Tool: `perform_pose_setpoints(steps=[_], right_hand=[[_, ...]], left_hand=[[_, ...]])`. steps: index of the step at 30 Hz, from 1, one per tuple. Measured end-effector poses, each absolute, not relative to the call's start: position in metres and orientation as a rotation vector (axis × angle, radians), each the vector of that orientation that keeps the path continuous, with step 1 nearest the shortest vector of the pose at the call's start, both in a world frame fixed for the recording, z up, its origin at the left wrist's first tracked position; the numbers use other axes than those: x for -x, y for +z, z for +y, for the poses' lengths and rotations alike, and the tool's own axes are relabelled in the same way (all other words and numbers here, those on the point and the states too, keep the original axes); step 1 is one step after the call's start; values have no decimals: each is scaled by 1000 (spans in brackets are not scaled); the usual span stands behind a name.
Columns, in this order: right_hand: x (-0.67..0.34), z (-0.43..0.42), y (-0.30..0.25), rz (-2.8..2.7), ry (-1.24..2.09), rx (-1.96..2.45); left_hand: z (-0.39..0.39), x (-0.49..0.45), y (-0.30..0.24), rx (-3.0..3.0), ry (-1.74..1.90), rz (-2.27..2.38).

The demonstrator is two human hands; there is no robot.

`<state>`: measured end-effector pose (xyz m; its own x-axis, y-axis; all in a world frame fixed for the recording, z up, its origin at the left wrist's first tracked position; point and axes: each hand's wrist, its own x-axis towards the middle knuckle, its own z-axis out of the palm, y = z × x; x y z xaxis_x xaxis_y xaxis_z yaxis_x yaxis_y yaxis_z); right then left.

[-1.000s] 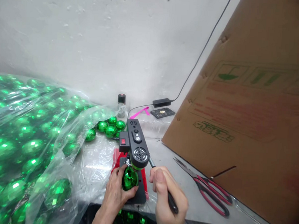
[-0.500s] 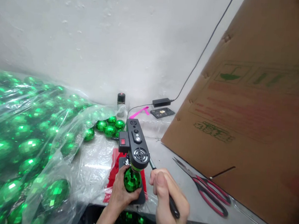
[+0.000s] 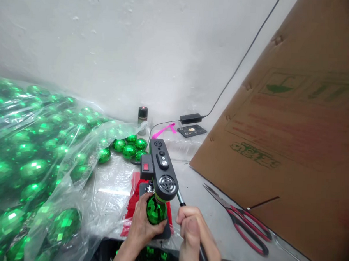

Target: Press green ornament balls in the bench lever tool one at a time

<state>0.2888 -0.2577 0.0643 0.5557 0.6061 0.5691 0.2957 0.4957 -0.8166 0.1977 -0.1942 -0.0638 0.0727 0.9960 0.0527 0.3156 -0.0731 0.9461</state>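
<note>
Green and faceted, the ball (image 3: 157, 210) sits beneath the near end of the black machine (image 3: 163, 167), its top hidden there; whether they touch, we cannot tell. Our left hand (image 3: 140, 223) cups it, fingers along its left side, thumb across its near side. The ball looks round, while the machine's long upper body points towards us, slanting slightly right. We hold the lever (image 3: 204, 258) in a closed right hand (image 3: 196, 235); its length slopes from the machine's right side towards us and rightward. Scissors (image 3: 242, 223) lie on the bench (image 3: 207, 225) right of the machine, blades pointing away and left. Loose balls (image 3: 129, 151) cluster just behind the machine's left side, and a phone (image 3: 191, 130) lies behind it, rightward.
</note>
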Motion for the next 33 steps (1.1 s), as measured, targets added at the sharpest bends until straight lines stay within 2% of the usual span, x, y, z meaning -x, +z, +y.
perform_pose_setpoints(steps=[8,14,21,33], right_hand=[[-302,-248,59,-1163,94,999],[-293,-254,67,-1020,214,1094],[-296,-252,57,-1094,129,1016],[-287,-257,56,-926,287,1101]], left_hand=[[-195,-194,-73,-1511,1034,1337],[-195,-194,-72,-1507,1038,1317],[-195,-194,-76,-1532,1032,1336],[-193,-193,-86,-1569,1000,1343]])
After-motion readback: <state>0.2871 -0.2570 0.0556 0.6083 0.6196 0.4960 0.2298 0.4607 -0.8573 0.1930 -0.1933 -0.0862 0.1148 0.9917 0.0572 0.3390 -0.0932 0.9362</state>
